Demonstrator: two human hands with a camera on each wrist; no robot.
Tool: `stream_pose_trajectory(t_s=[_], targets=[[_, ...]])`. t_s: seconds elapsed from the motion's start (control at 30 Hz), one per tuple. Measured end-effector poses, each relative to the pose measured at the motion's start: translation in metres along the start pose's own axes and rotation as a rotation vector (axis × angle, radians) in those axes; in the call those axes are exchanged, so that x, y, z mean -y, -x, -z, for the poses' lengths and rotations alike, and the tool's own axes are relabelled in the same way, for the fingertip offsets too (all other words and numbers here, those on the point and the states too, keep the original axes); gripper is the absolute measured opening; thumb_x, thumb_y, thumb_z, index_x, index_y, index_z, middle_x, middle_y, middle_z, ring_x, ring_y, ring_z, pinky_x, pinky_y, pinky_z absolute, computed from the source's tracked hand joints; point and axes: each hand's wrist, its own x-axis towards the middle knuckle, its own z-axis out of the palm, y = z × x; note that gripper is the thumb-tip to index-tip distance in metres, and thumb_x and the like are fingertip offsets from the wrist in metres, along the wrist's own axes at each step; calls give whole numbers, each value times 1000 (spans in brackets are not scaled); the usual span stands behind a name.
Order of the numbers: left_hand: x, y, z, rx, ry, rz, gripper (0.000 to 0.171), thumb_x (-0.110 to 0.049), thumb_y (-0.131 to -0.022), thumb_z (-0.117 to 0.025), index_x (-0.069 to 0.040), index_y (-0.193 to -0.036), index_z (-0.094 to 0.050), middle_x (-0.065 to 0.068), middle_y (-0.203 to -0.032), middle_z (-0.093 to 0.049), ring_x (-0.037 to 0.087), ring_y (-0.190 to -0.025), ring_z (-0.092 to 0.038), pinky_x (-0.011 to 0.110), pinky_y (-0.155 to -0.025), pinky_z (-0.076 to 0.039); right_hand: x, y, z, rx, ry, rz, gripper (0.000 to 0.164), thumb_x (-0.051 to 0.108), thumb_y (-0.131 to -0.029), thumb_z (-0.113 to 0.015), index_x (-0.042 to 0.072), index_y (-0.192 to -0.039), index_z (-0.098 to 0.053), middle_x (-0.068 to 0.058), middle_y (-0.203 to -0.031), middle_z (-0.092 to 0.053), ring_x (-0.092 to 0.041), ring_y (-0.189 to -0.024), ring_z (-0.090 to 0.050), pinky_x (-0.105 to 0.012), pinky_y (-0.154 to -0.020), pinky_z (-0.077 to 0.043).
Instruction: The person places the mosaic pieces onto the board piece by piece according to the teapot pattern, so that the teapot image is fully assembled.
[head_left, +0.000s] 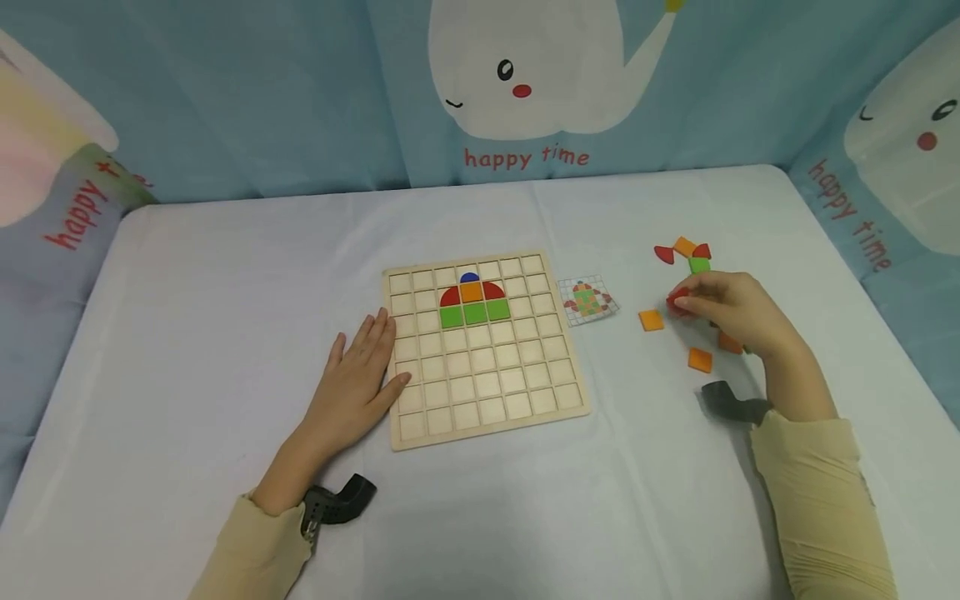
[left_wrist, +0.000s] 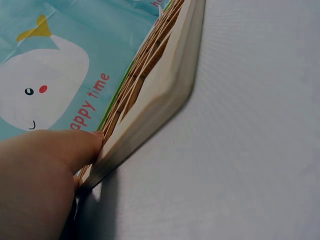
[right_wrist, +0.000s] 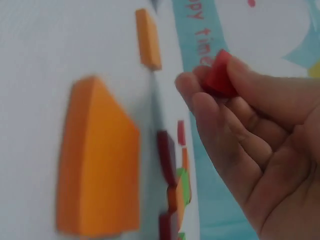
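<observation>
A wooden grid board lies on the white table, holding a blue half-round piece, an orange square, two red quarter-round pieces and three green squares. My left hand rests along the board's left edge, fingers straight and thumb over the rim; the left wrist view shows the thumb on that edge. Right of the board, my right hand pinches a red piece between thumb and fingers, above the loose pieces. Its full outline is partly hidden by the fingers.
A small printed pattern card lies against the board's right side. Loose orange squares, red pieces and a green square are scattered around the right hand. A blue printed curtain hangs behind the table.
</observation>
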Motion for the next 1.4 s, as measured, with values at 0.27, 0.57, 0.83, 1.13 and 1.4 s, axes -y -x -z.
stream_pose_trajectory(t_s=[0.27,0.57,0.83,1.13,1.4], targets=[[-2,0,2,9,-7,4,72,-36,-98,-45,1,-150,-11,15,-157,-7,30,-144,-4,54,-111,2,25,-6,-5,-44,-73,82,16,9,-92,-61,-2,-104,-63,-9,-91,-70,-13,-75,-64,-24,-58,-49],[-2,1,2,11,-10,9,73,-36,-98,-46,1,-150,-11,15,-156,-7,30,-144,-4,53,-111,2,52,-23,-18,-2,-145,125,17,8,-94,-58,-1,-106,-63,-10,-97,-70,-17,-83,-67,-22,-56,-47],[-1,2,1,-2,-17,6,73,-36,-98,-46,0,-150,-12,14,-157,-8,29,-144,-5,53,-111,2,75,-37,-32,-12,-218,189,15,4,-92,-59,-4,-103,-65,-14,-99,-69,-12,-85,-66,-23,-74,-52],[-2,2,2,2,-20,10,73,-36,-98,-47,1,-150,-13,15,-157,-8,30,-144,-5,53,-111,2,93,-48,-40,9,-215,176,15,4,-92,-59,-2,-103,-65,-14,-101,-69,-18,-86,-66,-22,-74,-51],[-3,2,4,5,-22,20,73,-35,-97,-47,2,-150,-13,15,-156,-8,30,-144,-5,54,-111,1,105,-58,-54,31,-247,178,15,6,-92,-60,-1,-103,-66,-12,-96,-69,-29,-86,-64,-32,-75,-52]])
